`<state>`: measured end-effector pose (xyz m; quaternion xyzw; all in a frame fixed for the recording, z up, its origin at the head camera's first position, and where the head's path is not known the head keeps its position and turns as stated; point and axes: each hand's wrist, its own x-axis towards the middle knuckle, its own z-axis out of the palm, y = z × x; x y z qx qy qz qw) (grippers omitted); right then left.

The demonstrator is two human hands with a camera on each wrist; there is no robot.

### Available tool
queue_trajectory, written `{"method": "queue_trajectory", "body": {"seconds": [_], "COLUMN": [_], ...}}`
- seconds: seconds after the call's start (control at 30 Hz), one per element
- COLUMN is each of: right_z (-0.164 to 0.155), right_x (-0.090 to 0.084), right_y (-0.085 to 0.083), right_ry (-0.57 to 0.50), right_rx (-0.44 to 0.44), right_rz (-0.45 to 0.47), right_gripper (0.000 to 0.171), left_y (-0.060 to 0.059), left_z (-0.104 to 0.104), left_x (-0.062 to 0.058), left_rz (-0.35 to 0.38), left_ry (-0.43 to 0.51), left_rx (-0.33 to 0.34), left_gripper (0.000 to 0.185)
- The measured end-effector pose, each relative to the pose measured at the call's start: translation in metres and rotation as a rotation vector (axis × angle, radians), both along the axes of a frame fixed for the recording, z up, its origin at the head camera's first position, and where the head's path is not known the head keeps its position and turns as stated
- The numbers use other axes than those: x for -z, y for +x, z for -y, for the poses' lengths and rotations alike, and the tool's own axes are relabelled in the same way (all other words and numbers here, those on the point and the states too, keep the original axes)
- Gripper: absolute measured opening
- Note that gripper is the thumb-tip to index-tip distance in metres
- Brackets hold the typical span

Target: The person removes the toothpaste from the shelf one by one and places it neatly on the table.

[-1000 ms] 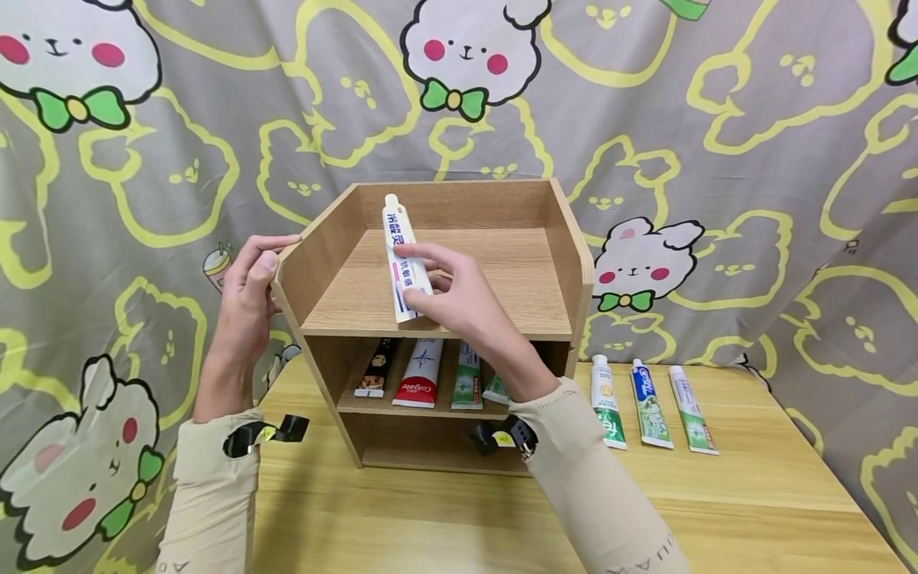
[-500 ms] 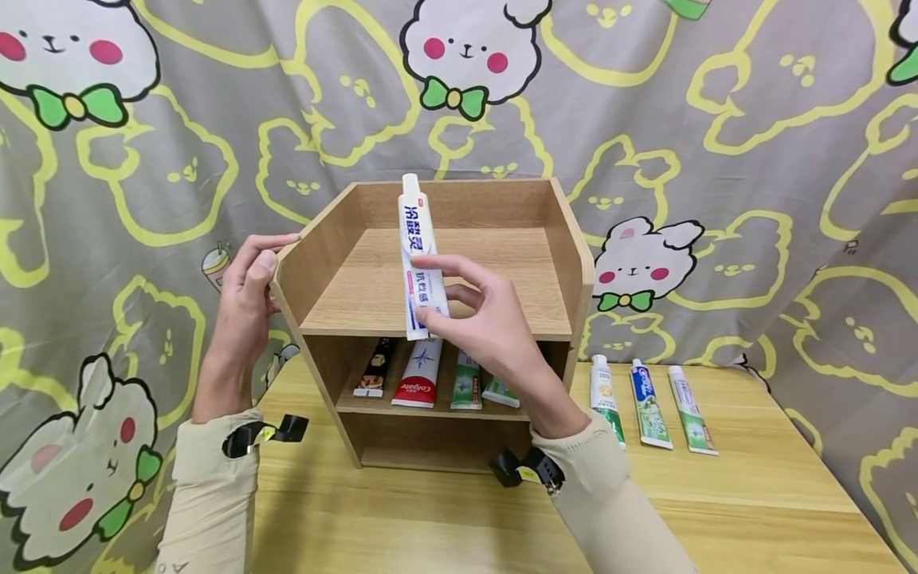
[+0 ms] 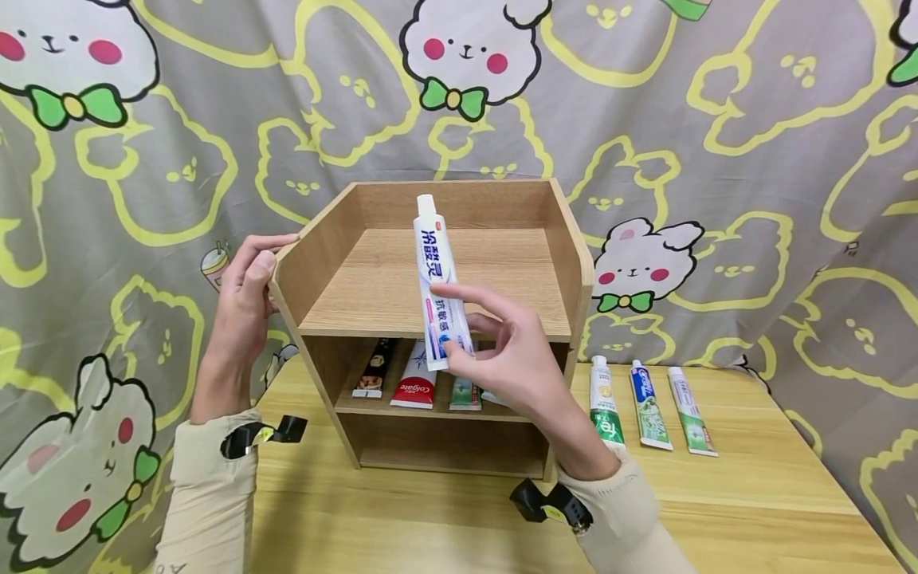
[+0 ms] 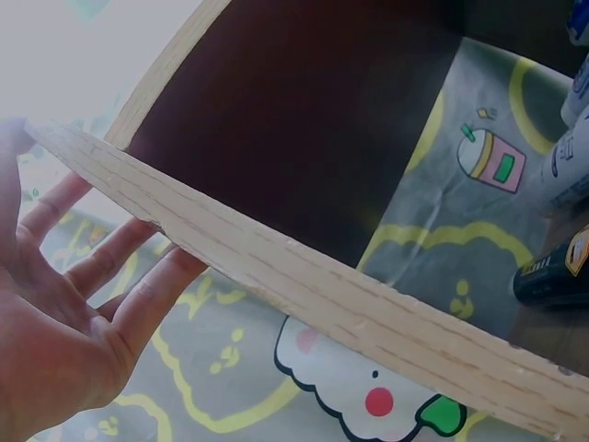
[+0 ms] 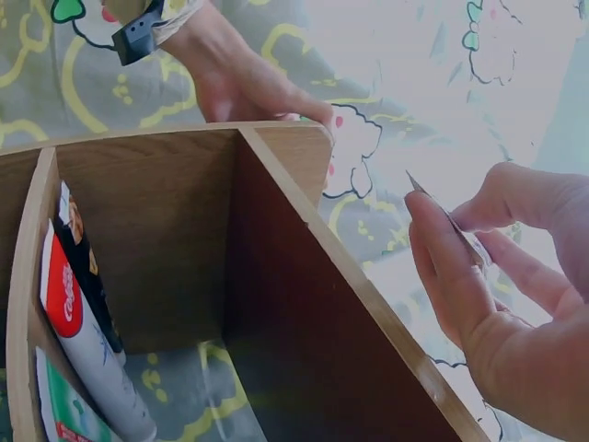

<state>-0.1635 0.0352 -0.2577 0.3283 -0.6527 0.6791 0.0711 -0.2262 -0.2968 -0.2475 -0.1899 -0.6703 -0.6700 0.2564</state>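
Note:
A two-tier wooden shelf with an open top stands on the table. My left hand holds its left side panel near the front edge, its fingers lying along the outer face in the left wrist view. My right hand pinches a white toothpaste tube by its lower end, cap up and tilted, in front of the top tray. Edge-on, that tube looks thin in the right wrist view. Inside the middle compartment lie a black tube, a red-and-white Colgate tube and a green one; another is mostly hidden by my right hand.
Right of the shelf, a white-and-green tube, a blue-and-green tube and a pale purple-and-green tube lie side by side on the wooden table. A patterned curtain hangs behind.
My right hand has moved right and down toward me, bringing the toothpaste tube from over the top tray to in front of it. The left hand has stayed on the panel.

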Motion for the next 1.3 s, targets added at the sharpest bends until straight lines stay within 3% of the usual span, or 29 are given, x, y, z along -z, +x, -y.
{"method": "queue_trajectory", "body": {"seconds": [0.27, 0.67, 1.07, 1.3], "right_z": [-0.013, -0.032, -0.057, -0.073], "right_x": [0.011, 0.027, 0.032, 0.035], "right_y": [0.007, 0.014, 0.027, 0.030], "right_ry": [-0.001, -0.015, 0.013, -0.009], "right_rx": [0.019, 0.062, 0.138, 0.169], "right_rz": [-0.077, -0.100, -0.132, -0.131], "right_gripper": [0.058, 0.050, 0.052, 0.053], "left_y": [0.001, 0.001, 0.005, 0.007], "left_z": [0.000, -0.001, 0.000, 0.000], "left_x": [-0.001, 0.000, -0.003, -0.006], "left_rz": [-0.001, 0.007, 0.015, 0.044], "left_ry": [-0.010, 0.000, 0.004, -0.051], "left_rx": [0.001, 0.008, 0.013, 0.016], "left_gripper": [0.037, 0.036, 0.036, 0.037]}}
